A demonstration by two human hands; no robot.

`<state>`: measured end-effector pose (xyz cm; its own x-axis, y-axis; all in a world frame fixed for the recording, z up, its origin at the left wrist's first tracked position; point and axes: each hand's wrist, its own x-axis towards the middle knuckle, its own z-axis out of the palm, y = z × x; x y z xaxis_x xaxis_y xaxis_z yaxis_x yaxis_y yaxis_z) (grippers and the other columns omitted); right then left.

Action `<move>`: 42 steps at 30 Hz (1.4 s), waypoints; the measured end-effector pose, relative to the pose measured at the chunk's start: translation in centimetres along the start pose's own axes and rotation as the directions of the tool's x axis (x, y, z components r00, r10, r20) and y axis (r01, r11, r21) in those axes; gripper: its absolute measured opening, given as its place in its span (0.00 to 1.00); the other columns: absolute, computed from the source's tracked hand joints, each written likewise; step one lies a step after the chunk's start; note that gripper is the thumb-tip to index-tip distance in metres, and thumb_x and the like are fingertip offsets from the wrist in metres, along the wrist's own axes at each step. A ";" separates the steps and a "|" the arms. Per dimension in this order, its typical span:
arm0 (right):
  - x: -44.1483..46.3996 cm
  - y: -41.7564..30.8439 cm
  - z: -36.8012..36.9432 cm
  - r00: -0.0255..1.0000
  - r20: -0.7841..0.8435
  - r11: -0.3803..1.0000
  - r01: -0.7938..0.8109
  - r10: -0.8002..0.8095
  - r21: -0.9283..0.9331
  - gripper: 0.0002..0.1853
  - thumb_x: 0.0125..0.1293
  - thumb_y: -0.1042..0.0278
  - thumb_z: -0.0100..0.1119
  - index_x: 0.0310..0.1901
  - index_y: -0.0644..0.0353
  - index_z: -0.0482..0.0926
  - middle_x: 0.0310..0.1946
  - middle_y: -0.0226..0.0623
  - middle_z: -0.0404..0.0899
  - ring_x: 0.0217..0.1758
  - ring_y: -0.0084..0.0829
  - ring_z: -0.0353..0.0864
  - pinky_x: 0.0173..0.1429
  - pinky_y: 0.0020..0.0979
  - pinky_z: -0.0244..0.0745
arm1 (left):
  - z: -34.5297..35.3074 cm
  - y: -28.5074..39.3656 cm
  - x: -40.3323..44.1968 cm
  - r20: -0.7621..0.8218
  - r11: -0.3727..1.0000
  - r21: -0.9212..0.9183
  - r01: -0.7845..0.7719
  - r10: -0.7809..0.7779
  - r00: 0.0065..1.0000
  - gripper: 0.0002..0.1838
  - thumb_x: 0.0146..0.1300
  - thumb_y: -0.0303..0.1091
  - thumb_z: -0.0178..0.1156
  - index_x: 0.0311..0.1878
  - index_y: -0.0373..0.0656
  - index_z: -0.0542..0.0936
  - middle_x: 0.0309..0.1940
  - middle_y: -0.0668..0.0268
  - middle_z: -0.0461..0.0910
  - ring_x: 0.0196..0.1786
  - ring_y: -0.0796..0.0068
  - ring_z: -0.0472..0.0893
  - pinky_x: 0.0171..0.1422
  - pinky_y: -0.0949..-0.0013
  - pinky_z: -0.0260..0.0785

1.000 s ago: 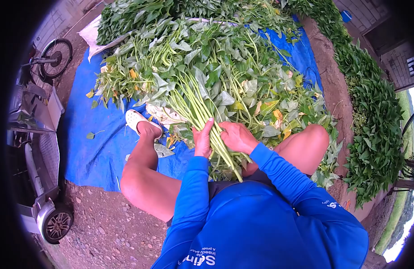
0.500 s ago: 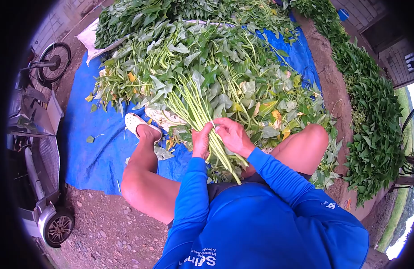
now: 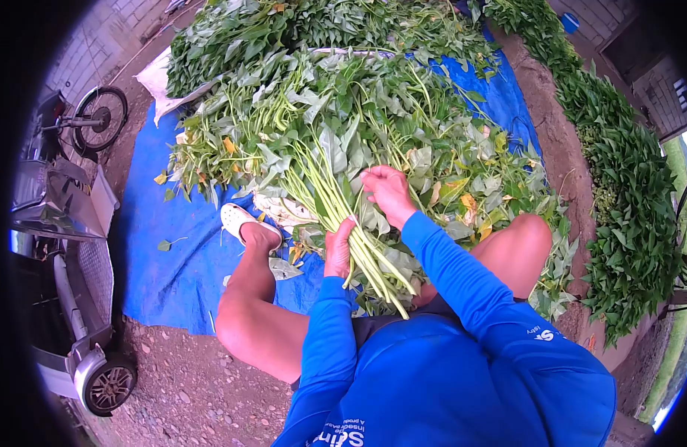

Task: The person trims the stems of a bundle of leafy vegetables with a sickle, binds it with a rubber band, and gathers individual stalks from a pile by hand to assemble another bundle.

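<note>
My left hand [image 3: 339, 248] is wrapped round a bundle of long green stems [image 3: 321, 195], with the leafy ends pointing away from me and the cut ends towards my lap. Just to the right of the bundle, my right hand [image 3: 389, 195] is raised with its fingers curled and pressed together; whatever it pinches, if anything, is too small to make out. Beneath and beyond both hands spreads a large heap of leafy stems [image 3: 403, 112], some leaves yellowed.
A blue tarp [image 3: 172, 253] lies under the heap. More greens [image 3: 626, 216] line a ledge at the right. At the left are a wheel [image 3: 101, 119] and a metal vehicle part [image 3: 83, 290]. My foot wears a white clog [image 3: 234, 221]. Gravel [image 3: 187, 372] shows at the lower left.
My right hand has left the stems and moved up and to the right. My left hand still holds the bundle. The whole view has shifted slightly.
</note>
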<state>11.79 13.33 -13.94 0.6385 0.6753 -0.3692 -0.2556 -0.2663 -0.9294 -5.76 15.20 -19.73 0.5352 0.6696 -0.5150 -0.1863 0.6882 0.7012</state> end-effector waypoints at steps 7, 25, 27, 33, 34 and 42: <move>-9.5 -1.3 -4.3 0.981 0.193 0.860 -0.093 -0.006 0.501 0.08 0.85 0.61 0.60 0.50 0.56 0.77 0.48 0.38 0.88 0.53 0.31 0.89 0.56 0.35 0.84 | 1.3 0.9 -0.6 0.014 0.990 -0.131 0.043 -0.042 0.999 0.19 0.69 0.43 0.72 0.52 0.38 0.85 0.35 0.66 0.86 0.32 0.74 0.84 0.36 0.67 0.79; -12.0 -6.2 -4.8 0.937 0.239 0.825 0.339 -0.254 -0.452 0.22 0.69 0.58 0.76 0.55 0.69 0.88 0.39 0.40 0.91 0.42 0.28 0.89 0.52 0.31 0.84 | 4.8 4.7 -2.6 -0.013 0.953 0.109 -0.284 0.287 0.958 0.27 0.66 0.24 0.70 0.67 0.36 0.77 0.53 0.65 0.84 0.48 0.72 0.85 0.55 0.67 0.80; -8.3 -4.3 -1.1 0.932 0.142 0.832 0.363 -0.335 -0.420 0.30 0.68 0.58 0.77 0.64 0.70 0.82 0.44 0.44 0.92 0.46 0.32 0.90 0.54 0.34 0.85 | 6.0 4.4 -3.2 -0.022 0.951 0.039 -0.307 0.308 0.951 0.27 0.66 0.22 0.69 0.68 0.36 0.76 0.54 0.64 0.84 0.49 0.72 0.85 0.55 0.67 0.80; -5.8 -5.6 -1.3 0.994 0.110 0.990 -0.035 0.020 0.134 0.09 0.77 0.66 0.70 0.53 0.57 0.84 0.40 0.26 0.86 0.39 0.19 0.83 0.44 0.25 0.80 | 4.8 4.4 -3.6 -0.028 0.929 0.205 -0.308 0.320 0.947 0.29 0.63 0.26 0.73 0.67 0.35 0.77 0.54 0.63 0.85 0.50 0.73 0.84 0.60 0.67 0.78; -6.2 -5.6 -2.1 0.989 0.146 0.965 -0.068 0.031 0.253 0.09 0.78 0.65 0.69 0.53 0.56 0.84 0.41 0.27 0.86 0.40 0.20 0.84 0.46 0.26 0.81 | 4.5 4.2 -3.3 -0.033 0.931 0.192 -0.311 0.323 0.946 0.29 0.63 0.26 0.73 0.67 0.35 0.77 0.54 0.63 0.85 0.50 0.73 0.84 0.59 0.67 0.78; -8.3 -5.9 -5.5 0.951 0.269 0.862 -0.007 -0.151 0.507 0.09 0.83 0.64 0.62 0.58 0.56 0.82 0.49 0.33 0.87 0.52 0.29 0.87 0.59 0.36 0.84 | 5.8 4.4 -3.3 -0.022 0.936 0.143 -0.323 0.329 0.944 0.28 0.64 0.25 0.73 0.65 0.34 0.77 0.52 0.63 0.85 0.48 0.74 0.84 0.57 0.68 0.78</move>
<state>11.96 5.47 -5.43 0.4502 0.8678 -0.2105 -0.5927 0.1141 -0.7973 -3.57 14.38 -12.02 0.4256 0.8649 -0.2661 -0.2293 0.3876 0.8929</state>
